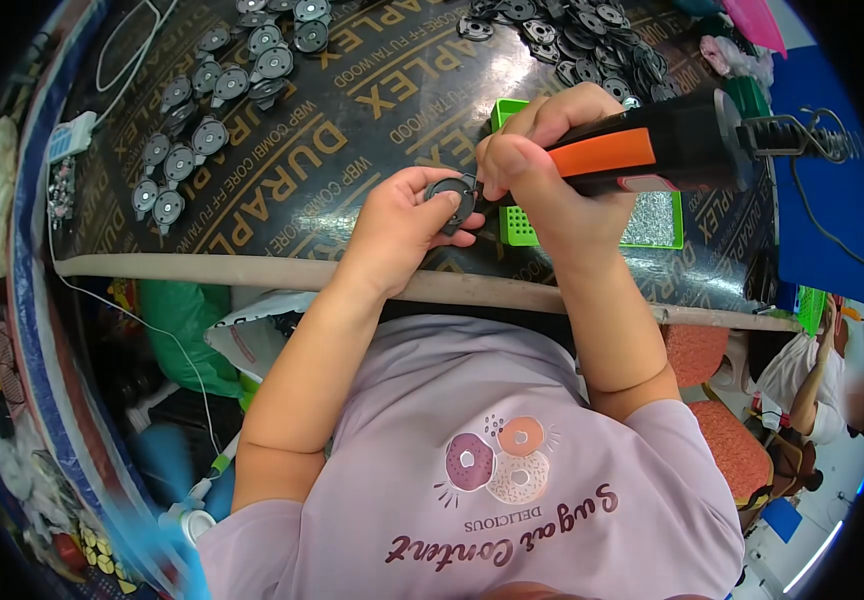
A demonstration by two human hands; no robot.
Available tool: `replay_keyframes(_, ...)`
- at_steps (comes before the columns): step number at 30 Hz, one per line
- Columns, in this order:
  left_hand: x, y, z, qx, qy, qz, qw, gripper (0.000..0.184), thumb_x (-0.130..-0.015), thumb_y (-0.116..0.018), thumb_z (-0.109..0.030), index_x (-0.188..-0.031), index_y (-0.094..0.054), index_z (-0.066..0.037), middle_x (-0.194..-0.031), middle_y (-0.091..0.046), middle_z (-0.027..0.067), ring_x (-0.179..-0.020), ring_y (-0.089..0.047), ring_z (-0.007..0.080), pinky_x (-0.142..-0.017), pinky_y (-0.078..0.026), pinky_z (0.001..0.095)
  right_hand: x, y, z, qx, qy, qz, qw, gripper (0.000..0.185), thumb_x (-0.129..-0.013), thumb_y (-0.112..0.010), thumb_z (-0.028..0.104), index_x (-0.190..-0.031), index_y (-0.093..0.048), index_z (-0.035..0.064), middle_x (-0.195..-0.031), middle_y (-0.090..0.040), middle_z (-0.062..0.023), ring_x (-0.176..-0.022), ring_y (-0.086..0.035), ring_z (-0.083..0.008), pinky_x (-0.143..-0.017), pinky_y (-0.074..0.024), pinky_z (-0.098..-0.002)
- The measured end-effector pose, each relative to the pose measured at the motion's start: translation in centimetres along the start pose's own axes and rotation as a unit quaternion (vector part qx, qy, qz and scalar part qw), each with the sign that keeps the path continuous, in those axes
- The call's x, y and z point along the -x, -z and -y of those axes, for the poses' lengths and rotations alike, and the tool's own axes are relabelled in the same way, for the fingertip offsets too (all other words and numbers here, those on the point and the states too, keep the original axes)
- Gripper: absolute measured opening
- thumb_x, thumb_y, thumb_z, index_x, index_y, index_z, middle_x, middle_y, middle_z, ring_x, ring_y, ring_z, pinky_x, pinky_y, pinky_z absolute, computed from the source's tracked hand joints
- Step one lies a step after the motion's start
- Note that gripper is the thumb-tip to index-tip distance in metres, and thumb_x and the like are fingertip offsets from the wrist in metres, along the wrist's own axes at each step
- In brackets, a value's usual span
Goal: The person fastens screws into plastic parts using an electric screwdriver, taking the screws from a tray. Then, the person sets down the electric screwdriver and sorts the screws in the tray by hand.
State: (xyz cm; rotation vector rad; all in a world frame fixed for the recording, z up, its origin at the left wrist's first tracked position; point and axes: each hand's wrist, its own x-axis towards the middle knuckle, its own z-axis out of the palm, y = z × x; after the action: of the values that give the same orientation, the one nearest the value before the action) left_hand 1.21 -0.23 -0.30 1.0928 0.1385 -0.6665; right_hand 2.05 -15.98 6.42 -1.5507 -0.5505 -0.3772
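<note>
Held between the thumb and fingers of my left hand (388, 222) is a small black round plastic part (462, 203). My right hand (564, 178) is wrapped round a black electric screwdriver (687, 140) with an orange panel. The tool lies nearly level, its front end pointing at the round part. My right fingers hide most of the tip, so I cannot tell whether it touches the part. Behind and below my right hand is a bright green tray (518, 228), with many tiny silver pieces in its right section.
Rows of round parts with grey discs (233, 82) stand at the left of the dark printed board (352, 110). A heap of black parts (592, 45) lies at the back right. A coiled cord (832, 140) runs from the screwdriver. Another person (802, 375) is at the far right.
</note>
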Motion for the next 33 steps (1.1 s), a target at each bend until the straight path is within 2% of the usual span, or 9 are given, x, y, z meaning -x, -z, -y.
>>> replay_keyframes(14, -0.2, 0.5, 0.6, 0.018, -0.018, 0.012, 1.0, 0.03, -0.092, -0.054, -0.007, -0.119, -0.049, 0.006, -0.101, -0.065, 0.0149, -0.084, -0.068, 0.0192, -0.069, -0.059, 0.0276, 0.5, -1.1, -0.8, -0.001, 0.057, 0.02, 0.998, 0.024, -0.081, -0.066, -0.007, -0.087, -0.046, 0.0042, -0.069, -0.058, -0.0102, -0.056, -0.056, -0.014, -0.06, -0.0514, -0.0303)
replay_keyframes(17, -0.2, 0.6, 0.5, 0.002, -0.01, 0.02, 1.0, 0.029, -0.093, -0.054, -0.007, -0.119, -0.049, 0.006, -0.101, -0.065, 0.0151, -0.084, -0.068, 0.0193, -0.069, -0.059, 0.0277, 0.9, -1.4, -1.1, -0.11, 0.031, -0.068, 0.991, 0.023, -0.073, -0.074, -0.008, -0.08, -0.055, 0.003, -0.066, -0.06, -0.0044, -0.052, -0.056, -0.0073, -0.048, -0.045, -0.0206)
replay_keyframes(19, -0.1, 0.5, 0.4, 0.002, -0.006, 0.016, 1.0, 0.029, -0.093, -0.054, -0.006, -0.119, -0.049, 0.006, -0.101, -0.065, 0.015, -0.084, -0.068, 0.0195, -0.068, -0.058, 0.0277, 1.0, -0.9, -0.8, -0.108, -0.008, -0.012, 0.994, 0.025, -0.08, -0.067, -0.007, -0.087, -0.046, 0.0044, -0.069, -0.058, -0.0097, -0.056, -0.056, -0.0155, -0.062, -0.0515, -0.0325)
replay_keyframes(22, 0.0, 0.4, 0.4, -0.013, -0.036, 0.028, 0.999, 0.028, -0.094, -0.054, -0.007, -0.118, -0.049, 0.005, -0.102, -0.064, 0.0145, -0.084, -0.068, 0.0197, -0.067, -0.058, 0.0272, 0.5, -0.1, -0.2, -0.074, -0.016, 0.051, 0.996, 0.026, -0.078, -0.07, -0.005, -0.087, -0.047, 0.0048, -0.07, -0.06, -0.0095, -0.062, -0.058, -0.0176, -0.068, -0.0517, -0.0352)
replay_keyframes(24, 0.5, -0.7, -0.3, -0.044, -0.03, -0.007, 0.999, 0.027, -0.094, -0.053, -0.007, -0.118, -0.05, 0.005, -0.102, -0.064, 0.0137, -0.084, -0.068, 0.0194, -0.066, -0.058, 0.0265, -0.4, -0.2, 0.2, -0.15, 0.068, 0.042, 0.985, 0.028, -0.077, -0.074, 0.001, -0.087, -0.048, 0.0054, -0.074, -0.062, -0.0112, -0.069, -0.061, -0.0225, -0.074, -0.0527, -0.0408)
replay_keyframes(25, 0.8, -1.0, -0.6, -0.053, -0.025, -0.027, 0.998, 0.027, -0.094, -0.053, -0.007, -0.118, -0.05, 0.004, -0.101, -0.064, 0.0134, -0.084, -0.068, 0.019, -0.065, -0.058, 0.0263, -1.1, 0.5, 0.2, -0.151, 0.118, 0.038, 0.981, 0.029, -0.079, -0.076, 0.012, -0.088, -0.049, 0.0061, -0.08, -0.065, -0.015, -0.082, -0.065, -0.0319, -0.08, -0.0521, -0.0474)
replay_keyframes(28, 1.4, -0.5, -0.2, -0.073, -0.034, -0.023, 0.996, 0.026, -0.094, -0.051, -0.004, -0.119, -0.05, 0.003, -0.102, -0.063, 0.0127, -0.085, -0.067, 0.0193, -0.068, -0.057, 0.0271, -2.3, 3.8, 2.1, -0.101, 0.125, -0.019, 0.987, 0.025, -0.09, -0.064, 0.025, -0.093, -0.048, 0.0069, -0.094, -0.065, -0.022, -0.096, -0.065, -0.0413, -0.084, -0.0513, -0.0524)
replay_keyframes(30, 3.9, 0.9, -0.6, -0.125, -0.077, 0.043, 0.988, 0.024, -0.093, -0.051, -0.001, -0.117, -0.052, 0.003, -0.106, -0.062, 0.0122, -0.088, -0.065, 0.0182, -0.073, -0.055, 0.0273, -1.8, 7.0, 2.2, -0.098, 0.045, -0.083, 0.991, 0.011, -0.093, -0.056, 0.012, -0.095, -0.047, 0.0061, -0.091, -0.063, -0.0202, -0.079, -0.065, -0.03, -0.074, -0.0562, -0.0453)
replay_keyframes(33, 9.0, 5.0, -2.3, -0.227, -0.007, 0.165, 0.96, 0.019, -0.088, -0.055, 0.0, -0.106, -0.061, 0.003, -0.101, -0.065, 0.0099, -0.087, -0.063, 0.0149, -0.073, -0.053, 0.027, -1.4, 10.2, 0.4, 0.051, -0.044, -0.21, 0.975, 0.012, -0.086, -0.063, 0.001, -0.088, -0.052, 0.0037, -0.07, -0.058, -0.0111, -0.058, -0.058, -0.02, -0.058, -0.0513, -0.0352)
